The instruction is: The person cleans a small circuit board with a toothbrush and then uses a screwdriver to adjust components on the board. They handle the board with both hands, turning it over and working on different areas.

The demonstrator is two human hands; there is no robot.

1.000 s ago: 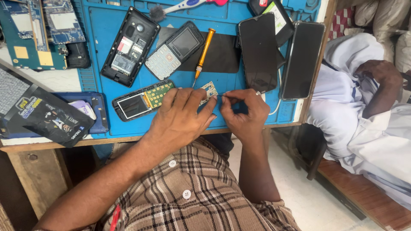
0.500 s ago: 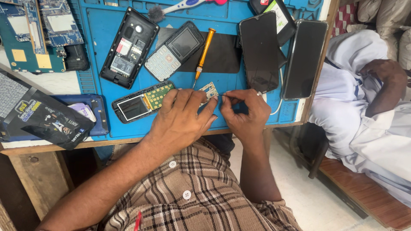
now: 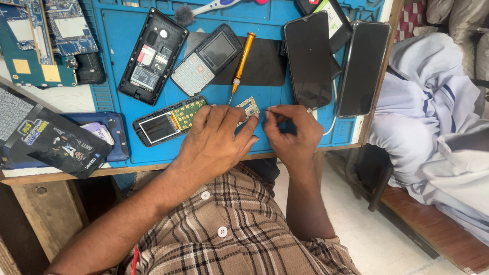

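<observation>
A glossy black package (image 3: 48, 140) lay at the left edge; two dark smartphone screens (image 3: 308, 61) (image 3: 362, 69) lay upper right.

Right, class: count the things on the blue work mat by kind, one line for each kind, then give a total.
Black-screened smartphones: 2
Opened keypad-phone parts: 3
Small circuit board under the fingers: 1
Orange-handled screwdriver: 1
Brush: 1
Total: 8

A small circuit board (image 3: 249, 107) lies on the work mat (image 3: 117, 137), between a stripped keypad phone (image 3: 168, 121) and two smartphones (image 3: 308, 60).
</observation>
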